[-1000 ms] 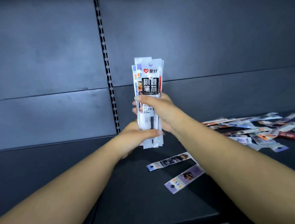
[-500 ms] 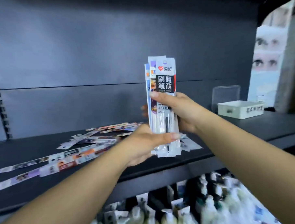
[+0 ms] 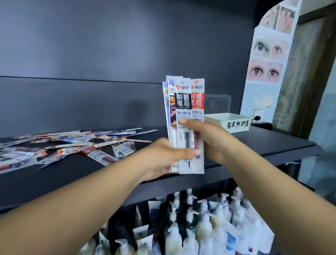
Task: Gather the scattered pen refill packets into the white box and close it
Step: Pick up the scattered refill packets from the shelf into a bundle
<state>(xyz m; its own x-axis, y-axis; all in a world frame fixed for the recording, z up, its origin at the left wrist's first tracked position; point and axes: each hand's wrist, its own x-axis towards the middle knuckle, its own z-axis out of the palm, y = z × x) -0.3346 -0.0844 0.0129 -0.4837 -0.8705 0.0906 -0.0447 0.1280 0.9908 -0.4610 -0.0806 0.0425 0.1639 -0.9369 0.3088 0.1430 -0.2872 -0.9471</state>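
I hold an upright stack of pen refill packets (image 3: 184,107) in both hands above the dark shelf (image 3: 270,142). My left hand (image 3: 164,156) grips the stack's lower part, thumb across the front. My right hand (image 3: 212,139) grips it from the right, thumb over the middle. The front packets are fanned a little, one black-labelled, one red-labelled. The white box (image 3: 238,124) stands open on the shelf to the right, just behind my right hand, its clear lid (image 3: 220,104) raised at the back. Several loose packets (image 3: 71,147) lie scattered on the shelf at left.
A dark back panel (image 3: 121,52) closes the shelf behind. Below the shelf edge stand several pump bottles (image 3: 196,232). A poster with eye pictures (image 3: 266,55) hangs on the right. A small black object (image 3: 261,125) lies right of the box.
The view has swung right, bringing the white box close behind my right hand. The stack stays upright in both hands, now fanned so a red-labelled packet shows.
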